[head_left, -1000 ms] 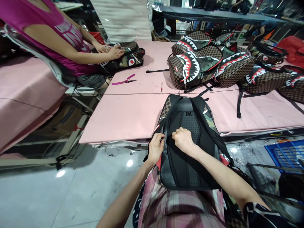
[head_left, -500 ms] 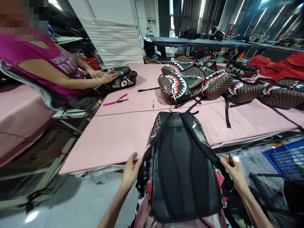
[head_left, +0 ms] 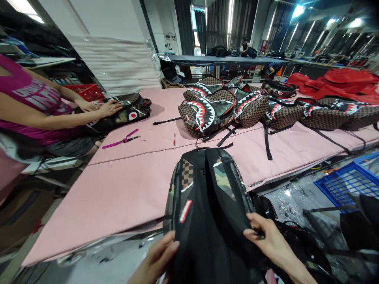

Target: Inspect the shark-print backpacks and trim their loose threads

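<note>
A black backpack [head_left: 198, 221] with checkered and camouflage patches lies before me, its top end on the pink table and its lower part toward my body. A red-and-white label shows on its left strap. My left hand [head_left: 158, 254] is closed at the bag's lower left side, thumb on top. On the other side my right hand [head_left: 268, 238] pinches the edge of the right shoulder strap [head_left: 229, 213]. Something small and dark shows within its fingers, too hidden to name. The bag's bottom is out of sight.
Several shark-mouth backpacks [head_left: 204, 114] sit across the pink table [head_left: 130, 185]. A red pen [head_left: 174, 139] and snips with a purple ribbon [head_left: 124, 140] lie at left. A co-worker's hands [head_left: 103, 108] rest on another bag. A blue crate [head_left: 352, 181] stands lower right.
Both hands have come onto the backpack, the right moving inward to its strap. The straps now lie spread over the back panel, hiding its padding. My view has shifted to the right.
</note>
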Tool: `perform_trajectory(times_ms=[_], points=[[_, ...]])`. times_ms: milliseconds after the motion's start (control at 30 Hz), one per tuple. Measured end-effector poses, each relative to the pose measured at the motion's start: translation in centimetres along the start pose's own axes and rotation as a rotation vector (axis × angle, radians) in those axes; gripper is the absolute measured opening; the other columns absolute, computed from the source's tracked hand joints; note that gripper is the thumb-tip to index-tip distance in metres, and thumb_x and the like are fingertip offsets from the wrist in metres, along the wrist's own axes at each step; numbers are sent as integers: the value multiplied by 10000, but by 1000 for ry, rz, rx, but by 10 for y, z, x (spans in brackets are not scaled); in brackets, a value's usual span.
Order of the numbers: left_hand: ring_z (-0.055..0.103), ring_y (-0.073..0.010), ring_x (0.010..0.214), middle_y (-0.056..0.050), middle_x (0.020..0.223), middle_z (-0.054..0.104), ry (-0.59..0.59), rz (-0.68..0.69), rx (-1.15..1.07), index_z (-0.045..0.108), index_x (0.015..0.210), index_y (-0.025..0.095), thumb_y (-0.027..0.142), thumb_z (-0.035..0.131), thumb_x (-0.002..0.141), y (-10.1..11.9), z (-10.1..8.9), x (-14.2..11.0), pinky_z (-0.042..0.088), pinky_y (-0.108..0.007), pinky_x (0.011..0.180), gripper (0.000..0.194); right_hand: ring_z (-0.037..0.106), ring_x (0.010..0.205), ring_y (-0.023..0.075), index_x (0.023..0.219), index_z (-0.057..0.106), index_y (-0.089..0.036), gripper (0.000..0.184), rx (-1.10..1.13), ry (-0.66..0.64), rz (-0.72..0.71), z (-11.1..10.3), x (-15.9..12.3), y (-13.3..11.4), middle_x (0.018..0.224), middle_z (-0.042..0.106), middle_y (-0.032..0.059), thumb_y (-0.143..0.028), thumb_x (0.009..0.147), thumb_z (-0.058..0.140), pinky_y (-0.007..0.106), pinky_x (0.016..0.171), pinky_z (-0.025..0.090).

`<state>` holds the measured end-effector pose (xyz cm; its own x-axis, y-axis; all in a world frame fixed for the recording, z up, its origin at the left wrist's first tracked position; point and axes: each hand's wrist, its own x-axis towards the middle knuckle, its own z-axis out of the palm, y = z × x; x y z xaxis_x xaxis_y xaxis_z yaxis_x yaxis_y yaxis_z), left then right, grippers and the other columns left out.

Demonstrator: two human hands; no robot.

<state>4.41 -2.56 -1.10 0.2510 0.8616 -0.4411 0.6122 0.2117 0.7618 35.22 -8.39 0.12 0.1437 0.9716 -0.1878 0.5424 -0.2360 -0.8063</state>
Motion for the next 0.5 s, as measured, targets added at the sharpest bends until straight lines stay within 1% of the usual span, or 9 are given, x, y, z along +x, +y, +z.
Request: perform_trajectory(times_ms=[33, 67, 133, 200, 233, 300, 367, 433, 500], points=[[550, -176, 499, -9, 601, 587, -75, -28, 73, 548, 763, 234, 507, 367, 803, -2, 14, 5, 409, -267, 432, 330, 537, 556, 143, 797, 569, -195, 139, -56, -33, -13, 12, -1, -4, 558, 531, -37, -327, 768, 538, 226, 530, 366], [556, -180, 489, -17, 593, 586, -110, -64, 177, 516, 739, 222, 422, 341, 831, -4, 27, 11, 398, -268, 441, 281, 544, 553, 146, 781, 554, -194, 99, -122, -51, -18, 24, -1, -5, 557, 534, -33, -289, 766, 529, 226, 523, 352], [611, -207, 569, -43, 613, 614, -96, -99, 419, 495, 761, 209, 291, 303, 858, -5, 45, 21, 401, -275, 512, 230, 563, 553, 158, 796, 544, -190, 70, -258, -55, -15, 47, 0, 0, 571, 558, -18, -235, 775, 495, 231, 510, 327], [650, -236, 699, -68, 673, 653, -102, -98, 610, 507, 803, 208, 261, 292, 877, -1, 47, 26, 400, -283, 580, 233, 582, 563, 165, 849, 547, -192, 98, -329, -49, -14, 57, 2, 7, 589, 585, -10, -220, 793, 471, 231, 506, 318], [654, -245, 738, -73, 698, 663, -116, -98, 675, 515, 807, 212, 279, 294, 886, 2, 44, 26, 395, -285, 591, 244, 591, 575, 164, 849, 551, -197, 92, -322, -66, -18, 56, 3, 8, 603, 599, -11, -234, 794, 487, 226, 509, 323], [654, -246, 743, -69, 705, 666, -133, -115, 758, 531, 792, 220, 319, 297, 894, 8, 34, 26, 380, -274, 576, 274, 610, 614, 162, 781, 573, -204, 84, -266, -139, -27, 40, 8, 8, 637, 631, -13, -286, 762, 570, 211, 524, 348], [649, -221, 680, -52, 669, 655, -147, -132, 771, 538, 782, 217, 325, 301, 896, 10, 26, 27, 364, -254, 551, 284, 629, 669, 176, 725, 607, -207, 152, -247, -161, -39, 11, 20, 4, 686, 665, -7, -351, 702, 652, 215, 575, 384], [627, -177, 592, -28, 614, 635, -189, -145, 716, 530, 767, 207, 303, 295, 899, 6, 24, 30, 354, -230, 531, 286, 641, 734, 199, 762, 647, -222, 199, -261, -69, -46, -22, 43, 3, 761, 691, 5, -405, 686, 664, 242, 642, 410], [601, -143, 542, -9, 574, 615, -227, -143, 638, 511, 732, 202, 286, 279, 900, -1, 26, 36, 352, -209, 520, 299, 642, 800, 215, 909, 650, -243, 281, -239, 101, -54, -48, 75, 6, 849, 694, 18, -446, 716, 626, 274, 690, 426]])
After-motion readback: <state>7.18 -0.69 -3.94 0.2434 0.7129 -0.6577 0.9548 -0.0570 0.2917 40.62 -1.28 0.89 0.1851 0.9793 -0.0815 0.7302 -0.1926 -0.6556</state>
